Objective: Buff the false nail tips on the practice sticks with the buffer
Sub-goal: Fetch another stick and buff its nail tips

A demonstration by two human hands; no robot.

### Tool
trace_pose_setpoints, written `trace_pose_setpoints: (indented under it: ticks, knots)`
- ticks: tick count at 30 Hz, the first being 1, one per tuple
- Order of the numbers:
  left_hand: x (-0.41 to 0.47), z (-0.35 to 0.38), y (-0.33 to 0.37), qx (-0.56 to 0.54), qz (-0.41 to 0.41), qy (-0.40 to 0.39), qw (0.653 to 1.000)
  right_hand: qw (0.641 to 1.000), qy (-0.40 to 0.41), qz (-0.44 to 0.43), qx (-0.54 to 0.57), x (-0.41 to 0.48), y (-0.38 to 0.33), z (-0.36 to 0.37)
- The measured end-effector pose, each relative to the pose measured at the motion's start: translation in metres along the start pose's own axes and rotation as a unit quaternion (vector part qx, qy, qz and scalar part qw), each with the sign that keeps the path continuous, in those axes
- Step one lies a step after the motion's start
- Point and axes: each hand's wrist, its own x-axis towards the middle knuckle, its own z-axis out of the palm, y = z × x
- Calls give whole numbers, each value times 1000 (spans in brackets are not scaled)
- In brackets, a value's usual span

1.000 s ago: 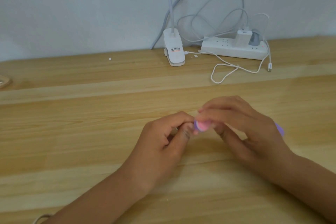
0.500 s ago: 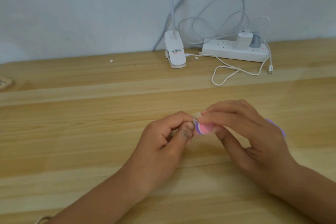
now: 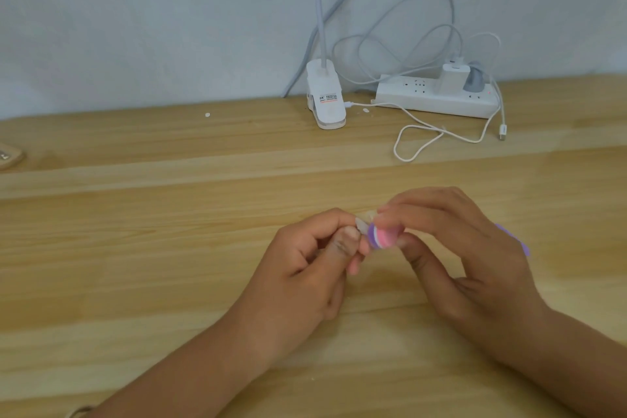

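Left hand [image 3: 305, 268] curled, pinching a clear nail tip [image 3: 361, 224]; we cannot see its stick inside the fist. Just right of the tip, contact blurred, the pink-purple buffer [image 3: 383, 237], mid-length hidden by the pinching right hand [image 3: 468, 258]

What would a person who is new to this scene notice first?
The two hands meeting near the centre: the left hand pinches a small clear nail tip, and the right hand holds a pink and purple buffer against it. Behind, by the wall, sit a white lamp clip and a power strip with looping cables.
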Motion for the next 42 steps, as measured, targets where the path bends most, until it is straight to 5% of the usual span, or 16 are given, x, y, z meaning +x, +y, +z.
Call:
trace_pose_setpoints:
  ticks: [5,10,21,42]
  knots:
    - [1,0,0,-4,-4,-2,1000,1000,-3,-29,-4,-2,-6,5]
    - [1,-3,-3,-5,-6,14,1000,996,32,83,10,2,11,-4]
    - [2,-1,-8,217,87,100,967,999,-3,50,18,-2,2,2]
    - [3,-1,-7,164,51,155,973,1000,-16,18,-18,-1,3,5]
